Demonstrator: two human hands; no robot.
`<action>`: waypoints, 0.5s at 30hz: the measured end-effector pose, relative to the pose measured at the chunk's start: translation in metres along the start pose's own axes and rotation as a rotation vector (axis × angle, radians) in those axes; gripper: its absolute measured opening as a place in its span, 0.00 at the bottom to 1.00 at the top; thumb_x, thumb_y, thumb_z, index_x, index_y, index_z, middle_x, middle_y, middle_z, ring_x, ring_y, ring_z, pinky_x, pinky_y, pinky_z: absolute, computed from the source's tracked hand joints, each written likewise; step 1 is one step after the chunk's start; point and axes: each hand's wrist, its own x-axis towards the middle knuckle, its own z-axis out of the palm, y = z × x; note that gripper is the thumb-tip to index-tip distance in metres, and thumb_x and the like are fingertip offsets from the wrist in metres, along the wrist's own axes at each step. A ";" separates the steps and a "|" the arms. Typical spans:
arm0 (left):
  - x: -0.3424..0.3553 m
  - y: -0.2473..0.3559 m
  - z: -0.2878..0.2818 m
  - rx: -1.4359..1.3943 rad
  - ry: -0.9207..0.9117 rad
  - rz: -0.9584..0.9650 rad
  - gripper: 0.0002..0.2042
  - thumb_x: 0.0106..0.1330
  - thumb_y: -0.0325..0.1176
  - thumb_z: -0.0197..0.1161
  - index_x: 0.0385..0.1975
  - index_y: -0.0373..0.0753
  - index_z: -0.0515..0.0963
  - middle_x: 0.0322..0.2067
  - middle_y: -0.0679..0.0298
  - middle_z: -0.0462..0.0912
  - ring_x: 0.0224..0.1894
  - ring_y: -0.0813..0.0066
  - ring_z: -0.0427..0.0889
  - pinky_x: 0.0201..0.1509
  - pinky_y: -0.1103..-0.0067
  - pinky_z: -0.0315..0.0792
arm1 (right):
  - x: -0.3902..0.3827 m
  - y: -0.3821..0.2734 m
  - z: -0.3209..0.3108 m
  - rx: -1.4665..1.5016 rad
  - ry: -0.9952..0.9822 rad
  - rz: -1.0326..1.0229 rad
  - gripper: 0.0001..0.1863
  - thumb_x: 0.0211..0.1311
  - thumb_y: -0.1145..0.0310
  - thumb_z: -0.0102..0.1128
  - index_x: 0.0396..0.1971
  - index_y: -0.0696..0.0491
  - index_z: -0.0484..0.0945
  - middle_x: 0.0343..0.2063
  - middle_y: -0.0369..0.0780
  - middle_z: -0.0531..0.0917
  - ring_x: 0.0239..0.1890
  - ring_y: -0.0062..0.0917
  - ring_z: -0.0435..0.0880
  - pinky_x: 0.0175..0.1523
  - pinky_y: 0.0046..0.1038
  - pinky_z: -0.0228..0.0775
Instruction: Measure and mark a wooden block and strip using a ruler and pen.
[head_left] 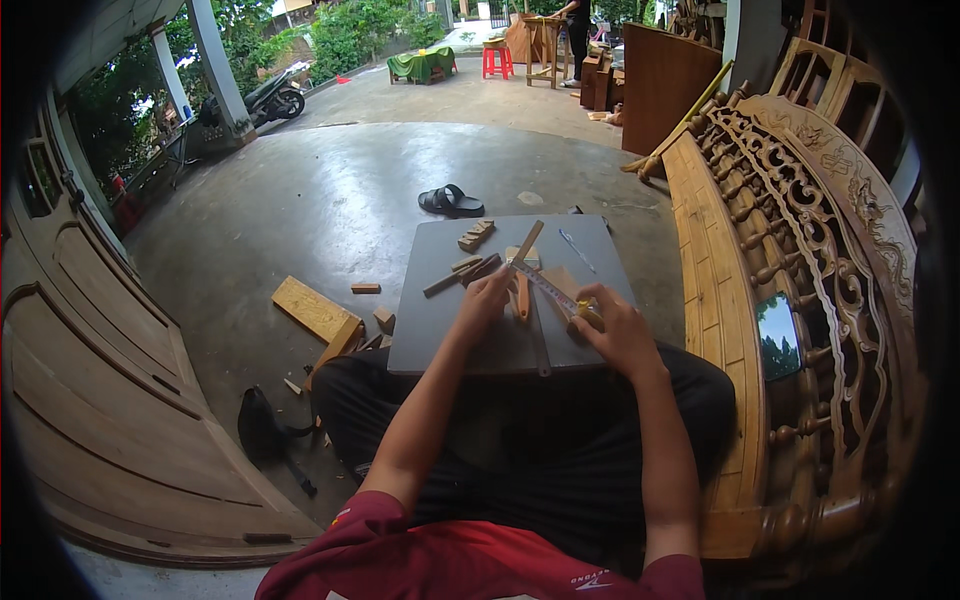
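Over a low grey table (420, 345), my right hand (618, 332) is closed around a yellow tape measure (588, 315). Its blade (545, 287) runs out up and to the left toward my left hand (484, 302). The left fingers pinch near the blade's end, beside a thin wooden strip (528, 242) that slants up from there. Exactly what they grip is partly hidden. Below the blade lie an orange-handled tool (523, 298) and a metal ruler (541, 345). Small wood pieces (440, 283) lie left of my left hand.
A notched wooden block (477, 235) and a pen (577, 250) lie on the table's far part. Black sandals (450, 201) are beyond it. Wood offcuts (315, 308) and a black bag (262, 422) sit left. A carved wooden bench (720, 330) stands right; a person (578, 35) is far off.
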 end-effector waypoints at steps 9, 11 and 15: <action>-0.003 0.006 0.004 0.013 0.005 -0.017 0.22 0.84 0.54 0.55 0.35 0.41 0.82 0.18 0.80 0.63 0.18 0.89 0.58 0.22 0.83 0.49 | 0.000 0.000 0.000 0.004 -0.003 0.000 0.19 0.70 0.61 0.69 0.55 0.45 0.73 0.49 0.44 0.86 0.49 0.51 0.88 0.53 0.50 0.82; -0.004 0.007 0.004 0.007 0.002 -0.014 0.22 0.84 0.53 0.55 0.34 0.41 0.81 0.18 0.80 0.64 0.18 0.89 0.59 0.22 0.83 0.50 | 0.000 0.000 0.000 0.002 -0.006 0.001 0.19 0.69 0.61 0.69 0.55 0.45 0.73 0.49 0.44 0.86 0.49 0.51 0.88 0.53 0.50 0.82; -0.005 0.009 0.005 0.020 -0.011 0.004 0.23 0.84 0.53 0.56 0.34 0.39 0.81 0.19 0.77 0.67 0.19 0.88 0.62 0.22 0.83 0.55 | 0.000 0.000 0.000 0.008 0.002 -0.007 0.19 0.69 0.62 0.69 0.55 0.46 0.73 0.48 0.44 0.86 0.49 0.51 0.88 0.53 0.49 0.82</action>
